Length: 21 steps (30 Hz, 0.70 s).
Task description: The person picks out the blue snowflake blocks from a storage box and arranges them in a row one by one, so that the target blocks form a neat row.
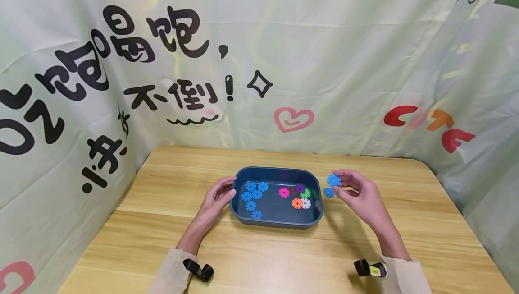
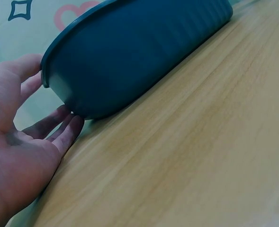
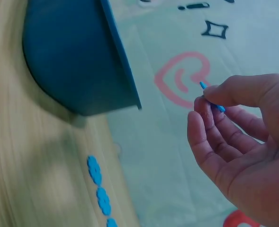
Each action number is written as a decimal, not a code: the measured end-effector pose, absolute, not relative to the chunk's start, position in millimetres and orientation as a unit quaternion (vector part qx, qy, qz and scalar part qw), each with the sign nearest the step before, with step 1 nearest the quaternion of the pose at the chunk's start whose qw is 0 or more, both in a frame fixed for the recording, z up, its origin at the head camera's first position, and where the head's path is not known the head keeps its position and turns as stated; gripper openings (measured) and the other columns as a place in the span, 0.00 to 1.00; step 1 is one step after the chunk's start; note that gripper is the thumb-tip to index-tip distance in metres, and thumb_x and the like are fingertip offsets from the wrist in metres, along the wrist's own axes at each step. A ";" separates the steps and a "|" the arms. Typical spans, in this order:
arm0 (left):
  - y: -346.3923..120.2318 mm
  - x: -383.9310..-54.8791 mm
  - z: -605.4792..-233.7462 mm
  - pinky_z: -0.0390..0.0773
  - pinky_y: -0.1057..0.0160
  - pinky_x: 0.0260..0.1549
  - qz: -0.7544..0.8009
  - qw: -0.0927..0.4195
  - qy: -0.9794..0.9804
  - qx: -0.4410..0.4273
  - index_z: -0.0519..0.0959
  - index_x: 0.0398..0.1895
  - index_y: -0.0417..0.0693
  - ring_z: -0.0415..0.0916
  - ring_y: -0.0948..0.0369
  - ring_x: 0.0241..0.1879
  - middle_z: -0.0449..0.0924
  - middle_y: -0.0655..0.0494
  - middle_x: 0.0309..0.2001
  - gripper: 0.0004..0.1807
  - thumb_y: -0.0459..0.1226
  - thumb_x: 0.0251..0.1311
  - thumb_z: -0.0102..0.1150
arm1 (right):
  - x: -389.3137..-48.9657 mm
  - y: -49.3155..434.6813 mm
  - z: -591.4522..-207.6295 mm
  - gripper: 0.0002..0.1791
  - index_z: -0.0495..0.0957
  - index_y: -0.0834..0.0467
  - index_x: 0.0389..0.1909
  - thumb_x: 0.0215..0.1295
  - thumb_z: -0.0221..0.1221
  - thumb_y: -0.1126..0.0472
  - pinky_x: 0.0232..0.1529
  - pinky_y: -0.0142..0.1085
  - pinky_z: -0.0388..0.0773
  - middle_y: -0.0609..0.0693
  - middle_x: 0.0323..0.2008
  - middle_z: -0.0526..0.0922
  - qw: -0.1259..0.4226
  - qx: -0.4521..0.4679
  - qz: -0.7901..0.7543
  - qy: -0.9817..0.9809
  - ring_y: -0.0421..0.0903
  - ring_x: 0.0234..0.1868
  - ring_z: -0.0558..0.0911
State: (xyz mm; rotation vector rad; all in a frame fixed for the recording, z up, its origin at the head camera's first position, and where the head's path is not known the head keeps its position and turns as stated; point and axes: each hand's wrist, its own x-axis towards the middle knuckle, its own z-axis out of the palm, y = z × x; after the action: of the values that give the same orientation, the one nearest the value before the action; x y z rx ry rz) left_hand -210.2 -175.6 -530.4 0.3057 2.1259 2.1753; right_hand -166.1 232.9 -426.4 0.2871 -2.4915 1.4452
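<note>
A dark blue plastic basin [image 1: 275, 222] stands on the table. My left hand [image 1: 216, 200] holds its left end, the thumb at the rim and fingertips low against the outer wall [image 2: 111, 61]. To the right of the basin, my right hand [image 1: 361, 195] pinches a blue notched disc [image 1: 334, 180] between thumb and fingers, edge-on in the right wrist view. Below it, another blue disc [image 1: 329, 192] lies on the table. The right wrist view shows several blue discs [image 3: 94, 170] in a row there. Inside the basin, several blue discs [image 1: 251, 205] lie at the left.
At the basin's right side lie a pink disc [image 1: 284, 192], an orange disc [image 1: 297, 203], a white disc [image 1: 306, 204], a green disc [image 1: 306, 193] and a purple disc [image 1: 299, 188]. A printed cloth [image 1: 340, 73] hangs behind the wooden table [image 1: 182, 158].
</note>
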 end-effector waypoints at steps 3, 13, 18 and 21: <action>-175.3 -210.3 -530.8 0.77 0.62 0.60 0.710 0.041 0.696 0.100 0.74 0.68 0.55 0.68 0.50 0.68 0.72 0.49 0.67 0.22 0.43 0.73 0.61 | -167.0 241.6 -428.3 0.22 0.79 0.64 0.59 0.64 0.68 0.71 0.41 0.22 0.81 0.62 0.48 0.86 0.132 0.094 0.494 -0.854 0.31 0.42 0.81; -175.3 -211.0 -530.9 0.77 0.63 0.60 0.707 0.039 0.699 0.099 0.75 0.68 0.56 0.69 0.50 0.68 0.72 0.50 0.67 0.23 0.44 0.72 0.62 | -169.9 268.7 -437.7 0.21 0.78 0.65 0.60 0.66 0.66 0.70 0.40 0.19 0.78 0.63 0.49 0.84 0.155 0.061 0.467 -0.869 0.27 0.41 0.79; -175.8 -211.4 -530.9 0.77 0.63 0.60 0.708 0.042 0.697 0.103 0.74 0.68 0.55 0.69 0.50 0.68 0.72 0.49 0.67 0.23 0.44 0.73 0.61 | -169.8 281.0 -442.3 0.21 0.78 0.67 0.60 0.67 0.66 0.70 0.41 0.17 0.76 0.65 0.49 0.83 0.166 0.050 0.459 -0.871 0.26 0.41 0.77; -175.9 -211.1 -530.8 0.77 0.63 0.60 0.710 0.043 0.696 0.104 0.74 0.68 0.54 0.69 0.50 0.68 0.72 0.49 0.67 0.23 0.44 0.73 0.61 | -170.5 286.3 -446.3 0.20 0.78 0.68 0.59 0.67 0.66 0.70 0.41 0.16 0.76 0.66 0.49 0.83 0.170 0.050 0.457 -0.872 0.26 0.40 0.77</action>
State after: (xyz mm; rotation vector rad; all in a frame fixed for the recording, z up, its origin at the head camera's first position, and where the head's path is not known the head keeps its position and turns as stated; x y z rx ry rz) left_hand -211.1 -175.9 -530.8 0.3168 2.1273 2.1702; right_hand -170.5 286.3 -446.3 0.1421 -2.4772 1.2973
